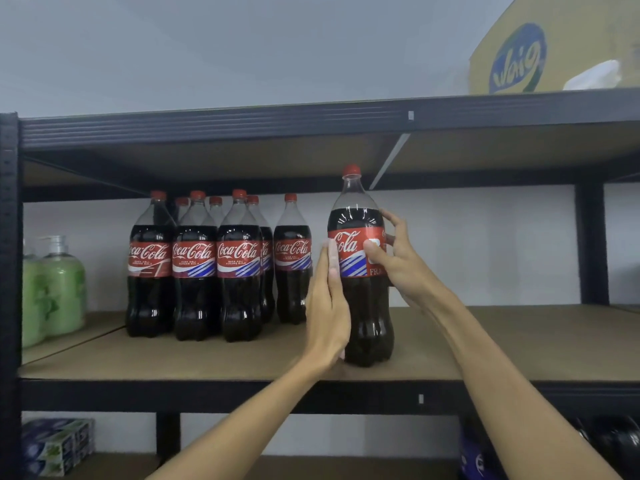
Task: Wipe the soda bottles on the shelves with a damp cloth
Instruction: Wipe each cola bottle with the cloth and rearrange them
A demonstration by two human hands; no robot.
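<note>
The tall clear plastic cola bottle with a red cap and red label [367, 317] stands upright near the front edge of the brown board shelf [519, 341]. My left hand [327, 306] lies flat against its left side, fingers straight. My right hand [401, 265] wraps the label from the right, thumb on the front and fingers curled behind. To the left, apart from it, a cluster of matching cola bottles [195, 282] stands further back, then green pump soap bottles [64, 289].
</note>
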